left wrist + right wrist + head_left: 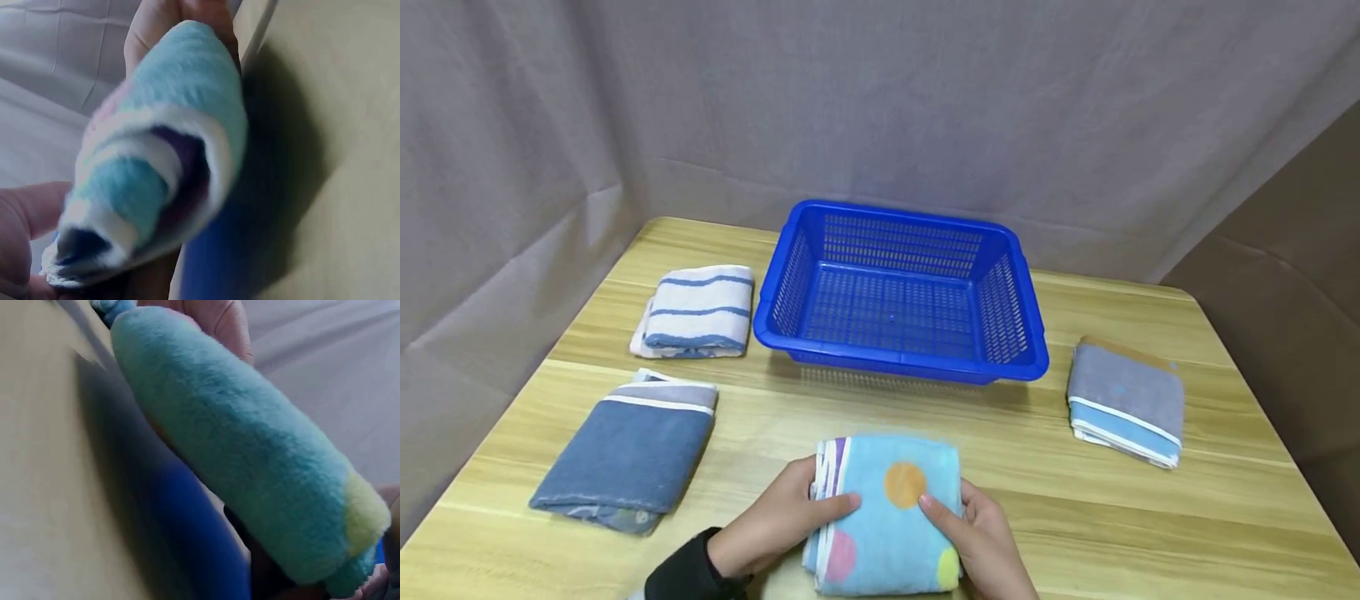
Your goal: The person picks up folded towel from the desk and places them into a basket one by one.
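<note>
A folded light-blue towel (887, 533) with orange, pink and yellow dots is held up near the front of the table by both hands. My left hand (786, 512) grips its left side, thumb on top and fingers underneath. On the opposite side my right hand (981, 533) holds it the same way, its thumb close to the orange dot. In the left wrist view, the layered white-edged folds of the towel (169, 144) show end-on. The right wrist view shows its smooth rounded fold (237, 437), with a shadow on the table beside it.
Behind the hands stands a blue plastic basket (891, 357), with nothing inside it. To its left lie a white towel with blue stripes (700, 312) and a dark-blue folded towel (625, 450). A grey and blue folded towel (1126, 400) lies at the right. Grey cloth (880, 108) hangs behind the table.
</note>
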`<state>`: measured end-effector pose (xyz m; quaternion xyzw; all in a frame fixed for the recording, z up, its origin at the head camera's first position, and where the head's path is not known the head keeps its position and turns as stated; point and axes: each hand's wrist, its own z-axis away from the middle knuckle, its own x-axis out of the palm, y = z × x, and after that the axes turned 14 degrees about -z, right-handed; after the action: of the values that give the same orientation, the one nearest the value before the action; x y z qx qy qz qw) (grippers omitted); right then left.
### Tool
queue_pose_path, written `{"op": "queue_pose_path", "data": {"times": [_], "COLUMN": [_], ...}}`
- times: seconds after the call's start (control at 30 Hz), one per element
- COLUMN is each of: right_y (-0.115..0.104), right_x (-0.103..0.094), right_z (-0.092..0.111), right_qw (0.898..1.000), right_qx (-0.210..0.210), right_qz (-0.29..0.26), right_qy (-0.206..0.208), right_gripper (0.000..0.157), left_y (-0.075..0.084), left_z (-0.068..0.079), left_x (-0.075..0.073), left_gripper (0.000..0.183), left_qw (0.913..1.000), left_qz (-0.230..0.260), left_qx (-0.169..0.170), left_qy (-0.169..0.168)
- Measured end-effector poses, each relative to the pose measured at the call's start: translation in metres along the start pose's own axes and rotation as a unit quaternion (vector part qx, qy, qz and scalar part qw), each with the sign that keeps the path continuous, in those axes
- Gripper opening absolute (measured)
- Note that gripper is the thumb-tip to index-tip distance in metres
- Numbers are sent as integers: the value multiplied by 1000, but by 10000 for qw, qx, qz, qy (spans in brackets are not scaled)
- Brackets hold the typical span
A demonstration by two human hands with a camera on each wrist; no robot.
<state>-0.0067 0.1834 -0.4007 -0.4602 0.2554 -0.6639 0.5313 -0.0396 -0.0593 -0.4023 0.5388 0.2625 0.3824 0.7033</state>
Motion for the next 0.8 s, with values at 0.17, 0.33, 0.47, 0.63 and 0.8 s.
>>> {"op": "queue_pose_path", "data": {"times": [0.17, 0.33, 0.47, 0.63, 0.8], "right_y": [-13, -72, -145, -220, -248], "right_x": [-5, 5, 23, 42, 43], "right_z": [20, 23, -1, -55, -125], "right_qw": [9972, 9938, 9849, 9765, 9918], "right_qx": [67, -903, -1570, -1968, -1268], "right_qz": [-498, -258, -195, -386, 78], "right_qy": [-562, -589, -702, -790, -141], "right_gripper": [47, 31, 39, 59, 59], "left_y": [14, 78, 150, 213, 216], "left_z": [22, 25, -9, -70, -133], "left_x": [8, 0, -25, -57, -79], "left_gripper": [56, 68, 71, 71, 56], "left_qw": [9954, 9942, 9781, 9404, 9096], "left_qz": [789, 125, -1179, -2222, -2934], "left_qx": [187, 1072, 1466, 1808, 1621], "left_qy": [-506, -8, 890, 1831, 2456]}}
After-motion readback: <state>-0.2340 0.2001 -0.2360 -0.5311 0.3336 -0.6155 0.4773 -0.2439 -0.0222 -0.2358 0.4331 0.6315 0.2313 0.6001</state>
